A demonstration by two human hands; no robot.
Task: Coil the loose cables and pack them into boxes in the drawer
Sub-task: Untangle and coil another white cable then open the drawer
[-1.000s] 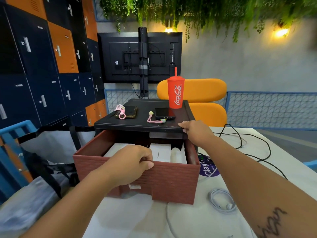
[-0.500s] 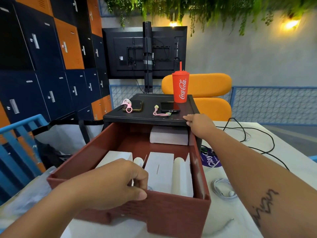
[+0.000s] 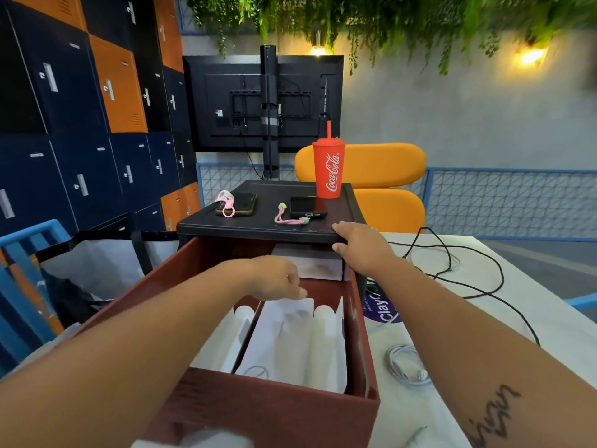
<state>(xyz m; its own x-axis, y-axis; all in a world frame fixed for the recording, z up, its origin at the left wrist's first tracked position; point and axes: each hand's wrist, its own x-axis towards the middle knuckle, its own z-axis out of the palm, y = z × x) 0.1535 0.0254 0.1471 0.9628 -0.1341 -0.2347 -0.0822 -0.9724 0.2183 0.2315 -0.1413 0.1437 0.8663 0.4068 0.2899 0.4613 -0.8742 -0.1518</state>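
Observation:
The red-brown drawer (image 3: pixel 274 412) stands pulled far out of the black cabinet (image 3: pixel 268 229). Inside it lie white boxes (image 3: pixel 290 344), with another white box (image 3: pixel 310 266) at the back. My left hand (image 3: pixel 277 279) hovers over the boxes with relaxed fingers and holds nothing. My right hand (image 3: pixel 358 240) grips the cabinet top's front right corner, fingers on top and thumb on the front lip. A coiled white cable (image 3: pixel 407 367) lies on the table right of the drawer. A loose black cable (image 3: pixel 468 273) sprawls further back.
A red cup (image 3: pixel 329 169) and two phones (image 3: pixel 239 203) (image 3: pixel 307 206) with pink straps sit on the cabinet top. An orange chair (image 3: pixel 387 189) stands behind it. A bag (image 3: pixel 97 270) and a blue chair (image 3: pixel 22 253) stand at the left.
The drawer came further out toward me. My left hand let go of the drawer front and moved in over the boxes. My right hand stayed on the cabinet corner.

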